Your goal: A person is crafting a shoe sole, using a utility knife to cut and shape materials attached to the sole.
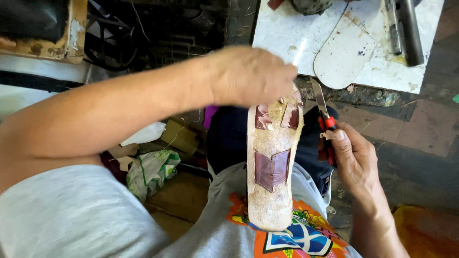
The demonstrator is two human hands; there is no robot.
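Note:
A shoe sole [271, 167] stands upright against my chest, its pale glue-crusted underside facing me, with maroon leather strips folded across it. My left hand [251, 76] is closed over the sole's top end and is blurred; a thin white stick [300, 51] pokes out beyond its fingers. My right hand [353, 157] sits just right of the sole and grips a red-handled knife [323, 111] whose blade points up and away, close to the sole's upper edge.
A stained white work board [287, 33] lies ahead with a white insole-shaped cutout [345, 50] and a dark metal tool [406, 28] on it. Crumpled paper and cardboard scraps [153, 165] lie on the floor at left. An orange object [425, 229] sits at lower right.

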